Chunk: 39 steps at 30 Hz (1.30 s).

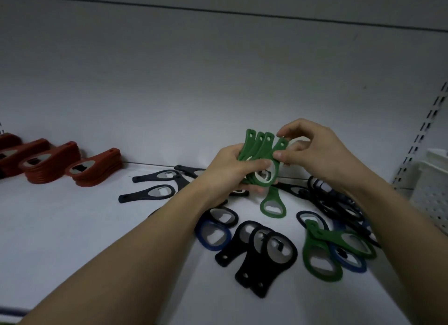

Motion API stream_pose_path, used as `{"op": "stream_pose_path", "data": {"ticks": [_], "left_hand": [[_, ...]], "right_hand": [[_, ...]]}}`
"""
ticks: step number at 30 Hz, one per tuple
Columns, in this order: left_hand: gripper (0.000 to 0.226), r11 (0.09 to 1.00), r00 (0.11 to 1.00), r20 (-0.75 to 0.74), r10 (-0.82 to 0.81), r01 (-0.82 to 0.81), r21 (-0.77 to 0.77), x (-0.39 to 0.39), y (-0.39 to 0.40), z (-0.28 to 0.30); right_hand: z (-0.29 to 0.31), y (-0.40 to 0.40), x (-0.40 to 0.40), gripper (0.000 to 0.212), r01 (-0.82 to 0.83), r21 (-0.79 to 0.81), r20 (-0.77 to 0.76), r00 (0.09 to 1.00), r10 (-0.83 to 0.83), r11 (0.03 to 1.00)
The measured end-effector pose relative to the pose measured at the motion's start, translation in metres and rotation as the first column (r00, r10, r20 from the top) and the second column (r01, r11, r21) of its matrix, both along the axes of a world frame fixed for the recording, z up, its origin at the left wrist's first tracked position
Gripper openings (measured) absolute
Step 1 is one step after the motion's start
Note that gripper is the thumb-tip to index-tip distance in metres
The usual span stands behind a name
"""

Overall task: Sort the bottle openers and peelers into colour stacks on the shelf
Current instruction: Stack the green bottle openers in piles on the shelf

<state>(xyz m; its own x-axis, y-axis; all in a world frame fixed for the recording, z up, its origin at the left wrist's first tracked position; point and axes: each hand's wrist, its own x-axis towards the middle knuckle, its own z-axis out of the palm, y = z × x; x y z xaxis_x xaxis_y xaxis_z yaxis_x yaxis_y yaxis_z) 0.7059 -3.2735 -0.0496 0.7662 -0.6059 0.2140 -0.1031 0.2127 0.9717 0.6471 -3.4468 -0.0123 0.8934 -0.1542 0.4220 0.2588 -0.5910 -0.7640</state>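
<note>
Green bottle openers (260, 152) fanned above the shelf (72, 227), gripped by left hand (232, 172); right hand (312, 150) pinches one handle. Red stacks (72, 164) far left, black ones (261, 254) scattered below.

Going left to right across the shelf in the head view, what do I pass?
Red stacks → loose black openers → left hand gripping green bunch → right hand → white basket.
</note>
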Motion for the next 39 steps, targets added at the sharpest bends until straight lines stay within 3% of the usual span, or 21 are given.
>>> {"op": "stream_pose_path", "data": {"ticks": [3, 4, 8, 12, 16, 21, 24, 29, 33, 35, 37, 39], "left_hand": [[0.018, 0.996, 0.997, -0.013, 0.081, -0.081, -0.023, 0.006, 0.001, -0.002], [0.015, 0.993, 0.993, -0.019, 0.117, -0.118, -0.027, 0.009, 0.003, -0.003], [0.013, 0.98, 0.981, -0.024, 0.193, -0.194, -0.05, 0.016, 0.005, -0.005], [0.016, 0.976, 0.979, -0.025, 0.202, -0.203, -0.085, 0.018, 0.005, -0.006], [0.019, 0.974, 0.98, -0.048, 0.195, -0.199, -0.11, 0.021, 0.008, -0.004], [0.017, 0.97, 0.975, -0.035, 0.22, -0.223, -0.096, 0.022, 0.008, -0.005], [0.016, 0.969, 0.973, -0.045, 0.225, -0.229, -0.097, 0.019, 0.009, -0.003], [0.016, 0.967, 0.966, -0.17, 0.194, -0.217, -0.133, 0.018, 0.013, 0.001], [0.016, 0.991, 0.98, -0.171, 0.099, -0.113, -0.076, 0.01, 0.009, 0.002], [0.023, 0.999, 0.982, -0.185, -0.027, 0.019, -0.043, 0.003, 0.003, 0.003], [0.032, 0.989, 0.961, -0.232, -0.147, 0.137, -0.06, -0.002, -0.003, 0.005], [0.03, 0.986, 0.957, -0.243, -0.161, 0.146, -0.08, -0.006, -0.006, 0.005]], "right_hand": [[0.0, -0.002, 0.002, 0.017, -0.004, 0.177, -0.006, 1.0, 0.005, 0.984], [0.0, -0.005, 0.002, 0.012, 0.013, 0.16, -0.039, 0.999, -0.007, 0.987], [-0.003, -0.011, -0.001, 0.008, -0.049, -0.253, -0.266, 0.964, -0.02, 0.966], [-0.01, -0.006, 0.002, 0.041, -0.182, -0.485, -0.515, 0.85, -0.112, 0.856], [-0.019, -0.004, 0.006, 0.075, -0.259, -0.586, -0.578, 0.798, -0.172, 0.768], [-0.023, -0.003, 0.007, 0.062, -0.262, -0.45, -0.582, 0.811, -0.059, 0.854], [-0.021, -0.005, 0.005, 0.052, -0.272, -0.143, -0.556, 0.818, 0.15, 0.952], [-0.006, -0.011, 0.001, 0.025, -0.197, 0.181, -0.258, 0.936, 0.24, 0.963], [0.003, -0.008, -0.001, 0.022, -0.205, 0.45, -0.046, 0.967, 0.252, 0.869], [-0.003, -0.003, 0.003, 0.02, -0.158, 0.387, -0.024, 0.983, 0.182, 0.908], [-0.01, 0.0, 0.009, 0.018, -0.029, 0.183, -0.037, 0.999, 0.036, 0.983], [-0.011, 0.002, 0.012, 0.021, 0.015, 0.162, -0.029, 1.0, -0.01, 0.987]]}}
